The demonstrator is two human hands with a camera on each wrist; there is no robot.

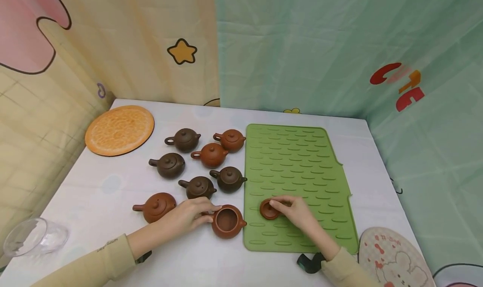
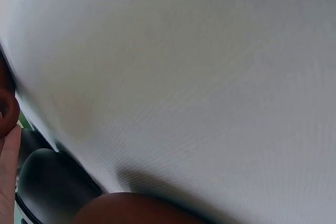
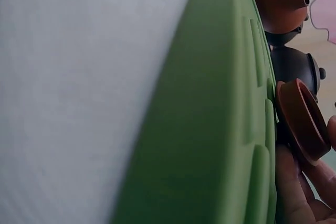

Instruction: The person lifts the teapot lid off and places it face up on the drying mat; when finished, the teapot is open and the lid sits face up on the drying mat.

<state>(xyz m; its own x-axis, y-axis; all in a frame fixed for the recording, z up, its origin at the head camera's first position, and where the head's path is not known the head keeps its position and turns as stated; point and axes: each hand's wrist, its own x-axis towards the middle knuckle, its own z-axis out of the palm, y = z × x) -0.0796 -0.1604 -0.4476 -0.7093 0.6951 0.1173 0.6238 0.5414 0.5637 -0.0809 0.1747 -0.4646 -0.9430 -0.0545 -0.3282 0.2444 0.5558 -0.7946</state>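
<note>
A lidless reddish-brown teapot (image 1: 228, 234) stands on the white table just left of the green mat, its round opening facing up and its spout to the right. My left hand (image 1: 190, 213) pinches its handle; in the left wrist view the ring handle (image 2: 9, 113) shows at the left edge. Over the mat's lower left part, my right hand (image 1: 296, 213) pinches a small reddish-brown teapot lid (image 3: 300, 121) by its edge. The lid's hollow underside faces up. Whether it touches the mat I cannot tell.
Several lidded teapots stand behind and left of the hands, dark brown ones (image 1: 229, 180) and reddish ones (image 1: 160, 206). The green mat (image 1: 290, 161) lies at right. An orange round mat (image 1: 120, 130), a clear cup (image 1: 35, 236) and a mouse-print mat (image 1: 394, 262) lie near the edges.
</note>
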